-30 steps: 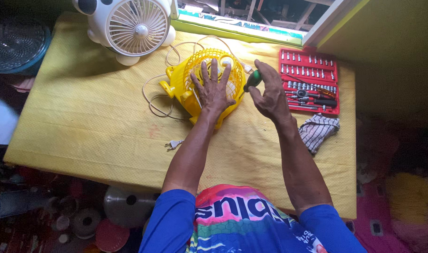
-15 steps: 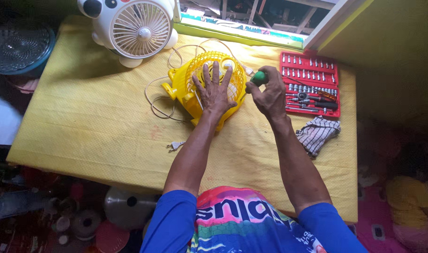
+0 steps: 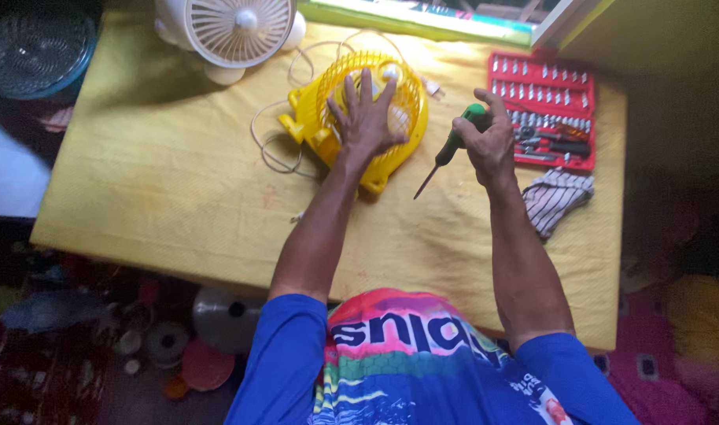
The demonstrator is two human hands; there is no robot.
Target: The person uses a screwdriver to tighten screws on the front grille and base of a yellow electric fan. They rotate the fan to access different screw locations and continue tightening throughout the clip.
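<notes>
A small yellow fan (image 3: 340, 130) lies grille-up on the yellow table (image 3: 163, 197), its white cord (image 3: 269, 149) looping off to the left. My left hand (image 3: 365, 118) rests flat on the grille with fingers spread. My right hand (image 3: 485, 142) is closed around a green-handled screwdriver (image 3: 451, 145), held just right of the fan with its tip pointing down and left above the cloth.
A white fan (image 3: 234, 31) stands at the table's back edge. A red case of sockets and bits (image 3: 544, 110) lies open at the right, with a striped rag (image 3: 556, 197) in front of it. A round wire grille (image 3: 33, 51) sits far left.
My right hand has pulled the screwdriver away from the fan's right edge and down to the right. The left hand stays pressed on the grille.
</notes>
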